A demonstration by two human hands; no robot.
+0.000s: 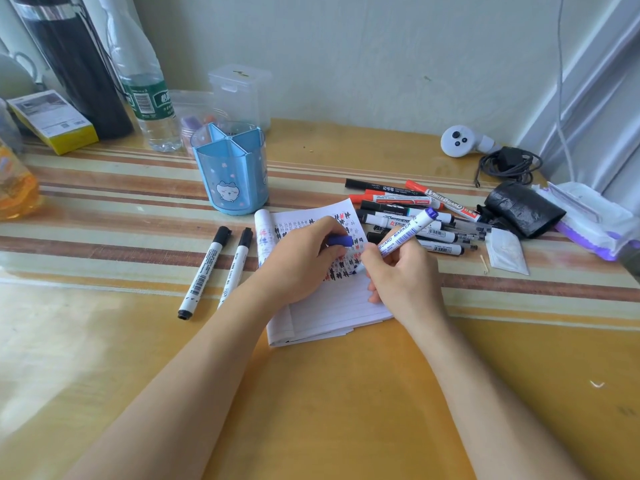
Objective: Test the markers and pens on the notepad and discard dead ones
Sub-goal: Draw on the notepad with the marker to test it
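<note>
Our right hand [401, 271] is clamped on a blue whiteboard marker [403, 235], tip down on the notepad [332, 306]. Our left hand [301, 261] pins the page and pinches the blue cap [341, 241]. The pile of markers [412, 213] crowds the notepad's right edge; two black markers [214, 271] lie left. The near table [311, 410] stays open.

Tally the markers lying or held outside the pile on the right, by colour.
Black-capped markers, left of the notepad: 2
Blue marker, in the right hand, its blue cap in the left hand: 1
Total: 3
</note>
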